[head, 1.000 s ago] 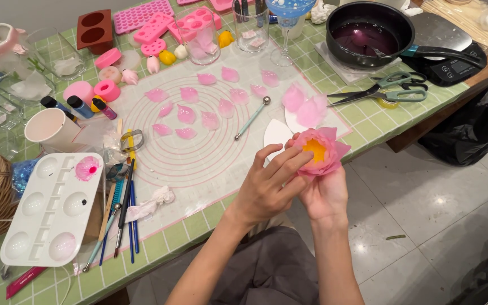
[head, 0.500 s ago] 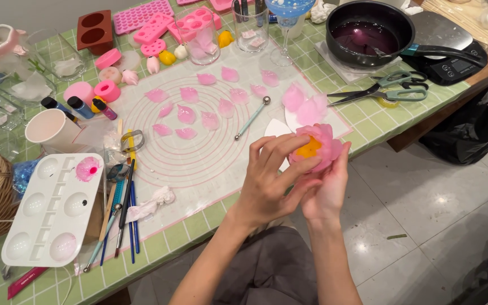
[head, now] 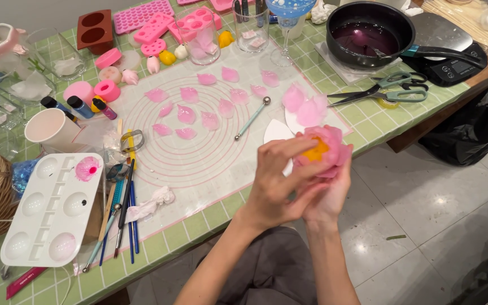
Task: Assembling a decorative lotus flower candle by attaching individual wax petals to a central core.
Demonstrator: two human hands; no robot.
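Observation:
Both of my hands hold a pink flower with a yellow centre [head: 324, 148] in front of the table's near edge. My left hand [head: 280, 181] wraps over its front, fingers pressing the petals. My right hand [head: 329, 195] cups it from below and behind. Several loose pink petals [head: 186, 114] lie spread on the translucent round-marked mat [head: 199, 158], and a few more [head: 303, 107] sit by a white card [head: 277, 131]. A ball-tipped metal tool [head: 251, 118] lies on the mat among them.
A white paint palette [head: 52, 209], brushes [head: 125, 209] and a paper cup [head: 49, 127] are at the left. Pink moulds [head: 159, 22] line the back. A black pan [head: 368, 34], scissors [head: 385, 90] and a scale [head: 453, 56] stand at the right.
My hands have closed in around the flower, the left now covering more of its front, and both have shifted slightly lower toward me.

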